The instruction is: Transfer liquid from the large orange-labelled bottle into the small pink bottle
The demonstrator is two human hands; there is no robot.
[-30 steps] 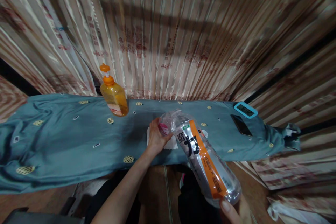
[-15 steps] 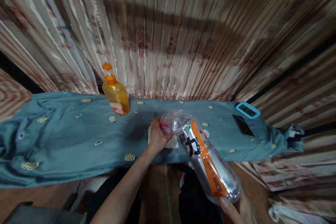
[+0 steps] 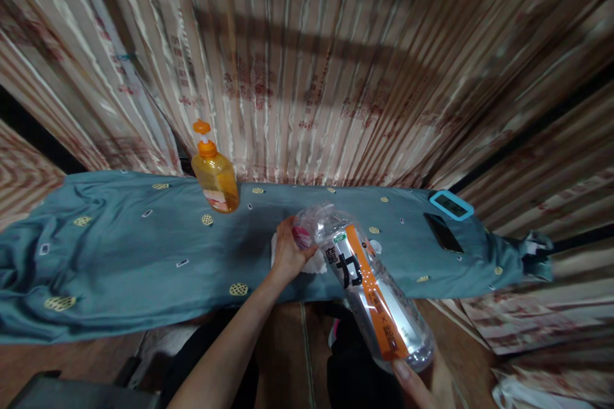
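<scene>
My right hand (image 3: 422, 383) grips the base of a large clear plastic bottle (image 3: 371, 294) with a silver and orange label. The bottle is tilted, its neck end pointing up and left toward my left hand. My left hand (image 3: 290, 252) is wrapped around a clear plastic thing with a pink patch (image 3: 302, 236), whose exact kind I cannot make out. The bottle's neck end meets or overlaps this thing; the mouth is hard to see. Beneath them lies a piece of white paper (image 3: 315, 264). A small white round thing (image 3: 375, 246), like a cap, lies just beyond the bottle.
An orange pump bottle (image 3: 217, 182) stands at the back left of the cloth-covered narrow table (image 3: 144, 243). To the right lie a phone (image 3: 443, 232) and a blue-framed digital clock (image 3: 451, 205). A pleated curtain (image 3: 288, 77) hangs directly behind the table.
The base of the bottle in my right hand has shifted slightly to the left. My left hand keeps its hold, and the whole view has moved a little.
</scene>
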